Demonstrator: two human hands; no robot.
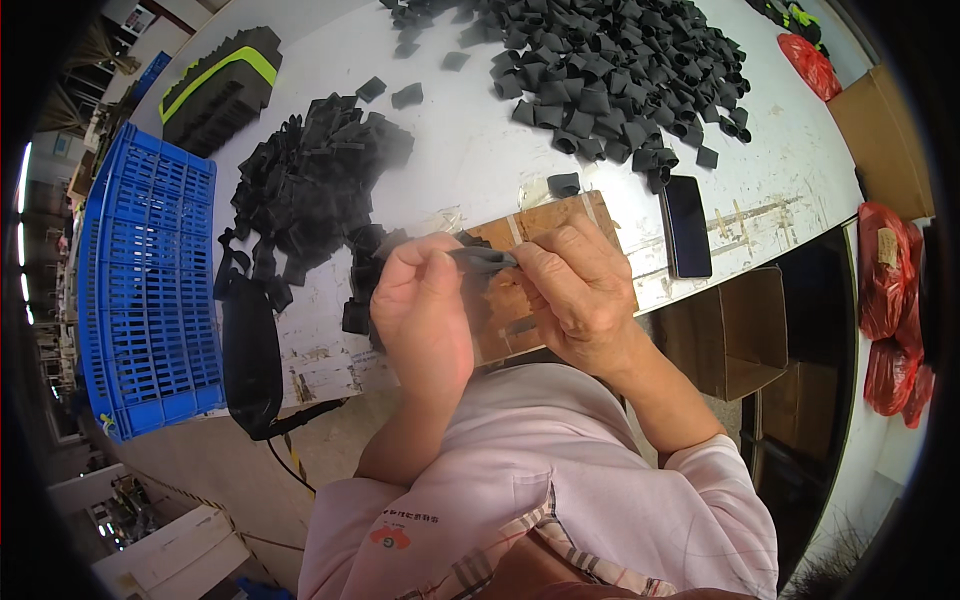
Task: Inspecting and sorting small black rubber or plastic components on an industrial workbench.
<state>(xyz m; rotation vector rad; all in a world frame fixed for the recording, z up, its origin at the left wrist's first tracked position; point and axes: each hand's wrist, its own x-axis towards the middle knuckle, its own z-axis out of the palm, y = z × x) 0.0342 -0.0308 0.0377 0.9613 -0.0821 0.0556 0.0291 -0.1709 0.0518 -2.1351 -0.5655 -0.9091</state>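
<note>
Both my hands meet over a brown board at the near edge of the white table. My left hand and my right hand pinch the same small black strap piece, each at one end. A heap of tangled black strap pieces lies just left of my hands. A larger heap of folded black loops covers the far side of the table.
A blue plastic crate stands at the table's left end. A dark phone lies right of the board. An open cardboard box sits below the table edge, red bags at right. A black tool with a cord hangs at the near edge.
</note>
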